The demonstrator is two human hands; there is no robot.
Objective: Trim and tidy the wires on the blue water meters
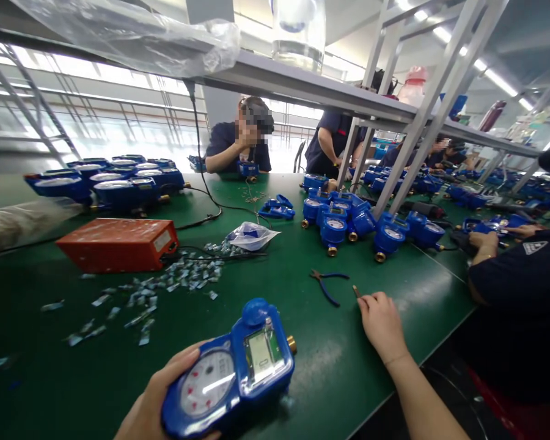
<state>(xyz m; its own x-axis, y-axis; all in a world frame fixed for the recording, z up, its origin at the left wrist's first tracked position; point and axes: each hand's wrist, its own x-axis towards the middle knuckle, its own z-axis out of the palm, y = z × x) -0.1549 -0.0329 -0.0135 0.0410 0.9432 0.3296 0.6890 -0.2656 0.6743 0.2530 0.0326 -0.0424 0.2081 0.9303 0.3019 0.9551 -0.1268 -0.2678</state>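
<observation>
In the lower middle a blue water meter point(256, 366) is tilted, its round dial and small display facing up. My left hand point(153, 394) is wrapped round the dial end, thumb along the rim; some fingers are hidden beneath. A brass fitting point(292, 344) sticks out at the other end. My right hand point(381, 321) is closed in a pinch on a thin brownish piece point(356, 291), over the green table. Just left of it lie blue-handled pliers point(329, 285), jaws and handles apart.
An orange-red box point(119, 244) stands at left with a black cable. Small pale strips point(183, 275) are scattered near it, beside a clear bag point(252, 236). More blue meters point(333, 226) stand behind. A co-worker's arm point(486, 256) is at right. A metal shelf point(302, 82) crosses above.
</observation>
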